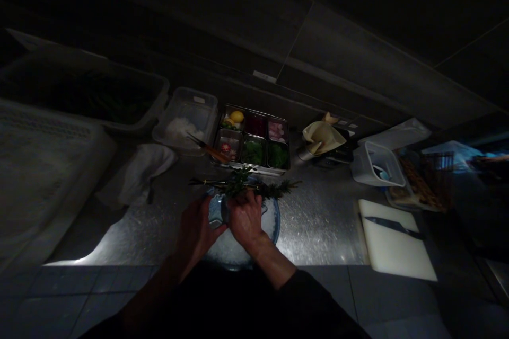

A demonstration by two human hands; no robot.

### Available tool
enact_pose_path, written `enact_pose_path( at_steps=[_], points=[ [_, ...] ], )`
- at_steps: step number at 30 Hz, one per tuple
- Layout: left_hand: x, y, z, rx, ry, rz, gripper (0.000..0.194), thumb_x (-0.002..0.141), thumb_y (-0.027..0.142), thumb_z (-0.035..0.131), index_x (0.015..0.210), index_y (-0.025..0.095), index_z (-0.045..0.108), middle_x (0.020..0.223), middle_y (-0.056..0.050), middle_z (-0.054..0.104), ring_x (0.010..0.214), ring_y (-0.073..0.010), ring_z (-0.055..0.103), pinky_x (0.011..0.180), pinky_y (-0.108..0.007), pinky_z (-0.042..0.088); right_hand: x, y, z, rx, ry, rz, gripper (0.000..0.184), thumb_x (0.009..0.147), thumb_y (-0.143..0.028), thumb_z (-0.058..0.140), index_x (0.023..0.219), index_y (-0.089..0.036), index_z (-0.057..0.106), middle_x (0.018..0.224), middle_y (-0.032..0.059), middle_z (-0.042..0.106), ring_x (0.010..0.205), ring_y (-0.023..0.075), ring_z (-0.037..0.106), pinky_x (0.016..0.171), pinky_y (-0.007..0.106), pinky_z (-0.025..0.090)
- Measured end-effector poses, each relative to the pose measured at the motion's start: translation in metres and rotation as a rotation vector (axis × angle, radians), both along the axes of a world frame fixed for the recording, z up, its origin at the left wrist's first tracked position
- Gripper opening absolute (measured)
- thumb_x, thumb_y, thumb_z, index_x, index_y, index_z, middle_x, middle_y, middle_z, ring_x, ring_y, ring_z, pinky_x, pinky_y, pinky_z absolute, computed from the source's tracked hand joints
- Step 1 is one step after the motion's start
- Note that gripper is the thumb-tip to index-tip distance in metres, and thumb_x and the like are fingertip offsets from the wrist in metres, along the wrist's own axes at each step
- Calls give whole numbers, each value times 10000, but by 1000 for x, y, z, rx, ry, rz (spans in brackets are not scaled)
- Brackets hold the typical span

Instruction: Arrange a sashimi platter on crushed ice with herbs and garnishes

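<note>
Both hands work over a round bluish plate (pixel 273 221) heaped with something pale like crushed ice, on a steel counter. My left hand (pixel 195 228) is curled around a small glass cup (pixel 216 211) at the plate's left side. My right hand (pixel 246 217) is closed on green herb sprigs (pixel 254 186) that fan out along the plate's far rim. The scene is very dark, so finer detail is hidden.
Behind the plate stands a metal tray (pixel 254 140) of small compartments with garnishes and a lemon, tweezers (pixel 207 148) leaning on it. A clear tub (pixel 186 119) and white cloth (pixel 137 172) lie left. A white cutting board (pixel 397 246) with a knife (pixel 392 226) lies right.
</note>
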State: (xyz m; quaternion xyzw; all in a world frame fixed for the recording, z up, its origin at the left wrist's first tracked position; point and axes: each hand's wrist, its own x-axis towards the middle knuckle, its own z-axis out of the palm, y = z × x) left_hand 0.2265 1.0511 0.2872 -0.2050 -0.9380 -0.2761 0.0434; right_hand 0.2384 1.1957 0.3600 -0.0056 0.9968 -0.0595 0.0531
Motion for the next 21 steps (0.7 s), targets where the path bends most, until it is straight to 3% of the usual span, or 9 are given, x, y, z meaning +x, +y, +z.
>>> enact_pose_path(
  at_steps=[3, 5, 9, 11, 13, 15, 18, 21],
  points=[
    [3, -7, 8, -2, -9, 15, 1093, 611, 416, 878, 1440, 70, 254, 1237, -229, 543, 1097, -380, 550, 911, -484, 504, 11, 1, 9, -69, 49, -47, 139, 896, -199, 564, 945, -202, 694, 1003, 82, 698, 1032, 301, 514, 837, 444, 416],
    [5, -18, 9, 30, -12, 49, 1193, 588, 452, 884, 1482, 89, 184, 1306, -240, 501, 1145, -391, 526, 940, -500, 497, 21, 6, 24, -175, 102, -53, 170, 896, -194, 563, 1010, -211, 689, 1027, 71, 696, 1014, 272, 540, 882, 431, 436],
    [8, -57, 5, 134, -13, 100, 1003, 731, 551, 750, 1483, 135, 232, 1318, -218, 504, 1150, -372, 543, 938, -519, 514, 20, 33, 85, -398, 244, 10, 182, 909, -207, 554, 1036, -208, 685, 969, 62, 707, 931, 223, 611, 861, 380, 494],
    [10, -78, 1, 165, 23, 136, 911, 788, 611, 660, 1465, 137, 275, 1289, -214, 524, 1126, -361, 564, 910, -521, 533, -2, 52, 124, -456, 287, 43, 171, 927, -264, 552, 1014, -225, 692, 943, 58, 713, 886, 214, 639, 794, 360, 523],
    [14, -98, -3, 164, 29, 209, 887, 792, 656, 620, 1444, 139, 313, 1244, -207, 554, 1087, -356, 587, 869, -524, 554, -43, 65, 158, -429, 297, 80, 189, 932, -315, 549, 1009, -232, 700, 955, 63, 720, 861, 218, 663, 772, 369, 534],
    [21, -117, -10, 165, -17, 297, 882, 774, 673, 621, 1426, 150, 339, 1214, -194, 578, 1050, -352, 609, 827, -520, 573, -99, 66, 175, -302, 246, 150, 196, 908, -304, 577, 1026, -220, 708, 974, 71, 729, 863, 230, 680, 781, 381, 534],
    [39, -138, -25, 196, -110, 396, 809, 780, 636, 619, 1397, 175, 371, 1265, -191, 568, 1059, -357, 618, 809, -520, 584, -190, 38, 161, 8, 4, 294, 162, 870, -251, 619, 967, -185, 731, 921, 94, 738, 873, 252, 693, 788, 365, 521],
    [60, -151, -40, 246, -162, 516, 740, 773, 565, 622, 1385, 220, 392, 1289, -179, 562, 1066, -379, 618, 813, -555, 578, -265, -9, 113, 169, -158, 343, 161, 789, -195, 690, 919, -114, 740, 995, 168, 730, 977, 313, 677, 822, 374, 517]
  ],
)
